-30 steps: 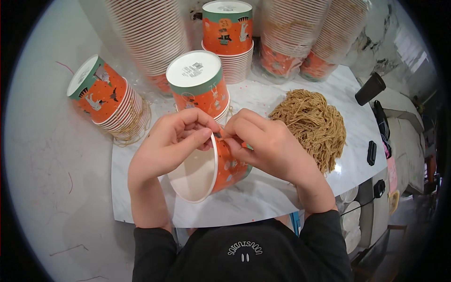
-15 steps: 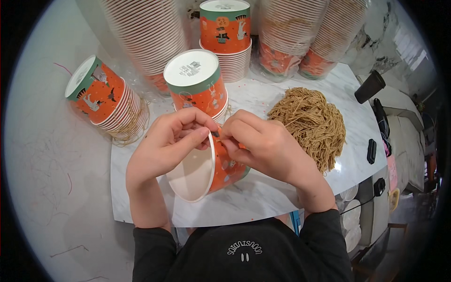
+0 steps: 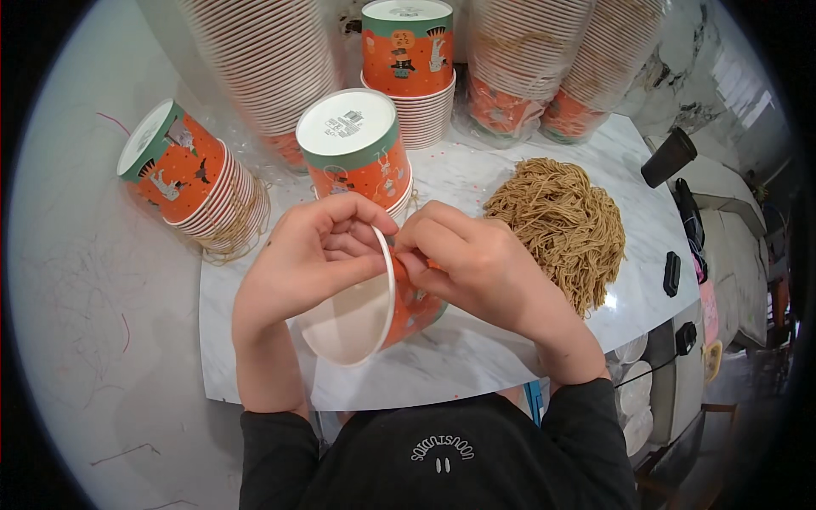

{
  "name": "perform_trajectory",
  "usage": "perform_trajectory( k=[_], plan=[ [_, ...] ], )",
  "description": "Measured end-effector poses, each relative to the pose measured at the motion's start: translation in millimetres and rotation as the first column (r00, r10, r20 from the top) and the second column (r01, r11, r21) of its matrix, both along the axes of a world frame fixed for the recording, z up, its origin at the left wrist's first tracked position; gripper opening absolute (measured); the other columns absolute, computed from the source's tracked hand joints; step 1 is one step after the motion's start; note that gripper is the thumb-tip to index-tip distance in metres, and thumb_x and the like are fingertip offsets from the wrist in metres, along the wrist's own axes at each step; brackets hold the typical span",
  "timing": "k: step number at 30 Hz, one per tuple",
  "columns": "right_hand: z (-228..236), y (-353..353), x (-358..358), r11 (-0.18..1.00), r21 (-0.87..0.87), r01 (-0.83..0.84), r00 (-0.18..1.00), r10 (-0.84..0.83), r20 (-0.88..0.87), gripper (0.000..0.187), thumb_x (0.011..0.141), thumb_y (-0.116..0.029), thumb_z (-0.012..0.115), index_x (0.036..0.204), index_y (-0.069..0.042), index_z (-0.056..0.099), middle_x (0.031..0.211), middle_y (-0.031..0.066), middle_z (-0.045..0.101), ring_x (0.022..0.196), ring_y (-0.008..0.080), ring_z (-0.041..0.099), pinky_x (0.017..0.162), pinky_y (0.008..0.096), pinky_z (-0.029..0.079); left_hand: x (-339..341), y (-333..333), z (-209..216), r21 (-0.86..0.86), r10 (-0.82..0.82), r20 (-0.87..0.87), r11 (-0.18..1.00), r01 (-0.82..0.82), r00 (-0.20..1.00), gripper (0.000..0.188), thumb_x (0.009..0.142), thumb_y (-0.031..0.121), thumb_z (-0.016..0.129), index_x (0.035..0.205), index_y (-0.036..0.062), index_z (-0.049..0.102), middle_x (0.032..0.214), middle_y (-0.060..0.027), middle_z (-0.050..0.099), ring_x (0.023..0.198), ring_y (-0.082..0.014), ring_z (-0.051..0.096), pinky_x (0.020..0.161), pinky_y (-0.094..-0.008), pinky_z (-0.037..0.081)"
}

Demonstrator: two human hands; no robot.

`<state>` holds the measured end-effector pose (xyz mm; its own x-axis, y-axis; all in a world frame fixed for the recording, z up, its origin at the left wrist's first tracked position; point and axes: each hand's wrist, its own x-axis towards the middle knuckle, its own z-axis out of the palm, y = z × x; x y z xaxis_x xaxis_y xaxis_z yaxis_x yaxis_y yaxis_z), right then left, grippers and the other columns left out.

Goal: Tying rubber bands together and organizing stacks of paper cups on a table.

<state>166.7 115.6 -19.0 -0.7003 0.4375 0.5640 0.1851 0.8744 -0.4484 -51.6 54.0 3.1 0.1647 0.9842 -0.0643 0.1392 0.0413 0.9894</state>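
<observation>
Over the counter's (image 3: 476, 361) near edge, the orange bucket (image 3: 361, 319) lies tipped, apparently unfinished; the left hand (image 3: 293, 263) grasps its rim, the right hand's (image 3: 472, 259) grip pinches at its wall, contents hidden. Close beyond, an upturned stack (image 3: 355, 161) limits room; cord pile (image 3: 557, 225) right. The cord-draped stack (image 3: 183, 174) leftward seems done; bagged stacks (image 3: 527, 76) behind, unclear.

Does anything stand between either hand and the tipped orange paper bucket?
Nothing visible does: the left hand is at the bucket's white rim, and the right hand is at its orange outside. Whatever lies beneath the right fingertips is hidden.
</observation>
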Motion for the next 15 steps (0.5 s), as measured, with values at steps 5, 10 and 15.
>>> perform_trajectory(
  k=[5,10,15],
  plan=[
    [-3.8,-0.6,-0.7,1.000,0.008,-0.003,1.000,0.003,0.026,0.014,0.086,-0.006,0.074,0.098,-0.006,0.066,0.093,0.0068,0.065,0.072,0.0269,0.069,0.064,0.0355,0.056,-0.8,2.4,-2.5,-0.023,0.000,-0.061,1.000,-0.001,0.998,0.032,0.083,-0.008,0.071,0.113,-0.0023,0.064,0.095,-0.0029,0.070,0.084,-0.0064,0.069,0.077,-0.0194,0.055],
    [-3.3,3.8,-1.5,0.990,-0.132,-0.047,0.999,0.049,0.010,0.015,0.092,-0.009,0.071,0.106,-0.007,0.066,0.095,0.0094,0.067,0.078,0.0285,0.070,0.069,0.0362,0.056,2.1,4.0,-5.2,0.061,0.062,-0.080,0.996,-0.058,0.995,0.026,0.082,-0.004,0.069,0.108,-0.0008,0.065,0.082,0.0018,0.067,0.073,-0.0008,0.061,0.066,-0.0168,0.048],
    [9.5,1.2,-1.5,0.896,-0.445,0.002,1.000,-0.007,-0.009,0.017,0.094,-0.012,0.072,0.110,-0.007,0.066,0.087,0.0064,0.066,0.073,0.0183,0.065,0.063,0.0299,0.050,6.9,-2.6,-5.1,0.197,0.164,-0.141,0.971,-0.135,0.976,0.027,0.082,-0.003,0.068,0.108,0.0010,0.065,0.079,0.0025,0.066,0.071,-0.0002,0.057,0.064,-0.0171,0.044]
  ],
)
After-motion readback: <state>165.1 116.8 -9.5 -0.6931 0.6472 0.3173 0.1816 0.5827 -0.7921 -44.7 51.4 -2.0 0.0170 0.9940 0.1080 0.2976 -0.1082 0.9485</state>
